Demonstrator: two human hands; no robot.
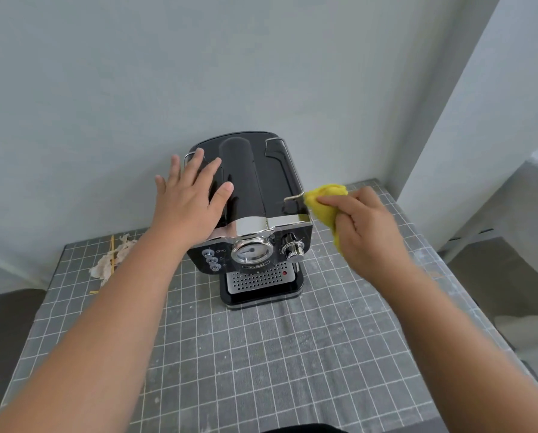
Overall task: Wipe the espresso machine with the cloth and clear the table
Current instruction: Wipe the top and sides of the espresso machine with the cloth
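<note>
A black and chrome espresso machine stands at the back of the table, its dial and knob facing me. My left hand lies flat with fingers spread on the left part of its top. My right hand grips a bunched yellow cloth and presses it against the machine's upper right edge, beside the chrome rail. Crumpled paper scraps and thin yellow sticks lie at the table's far left.
The table wears a grey cloth with a white grid. A pale wall rises close behind the machine, and a white pillar stands to the right. The floor drops away on both sides of the table.
</note>
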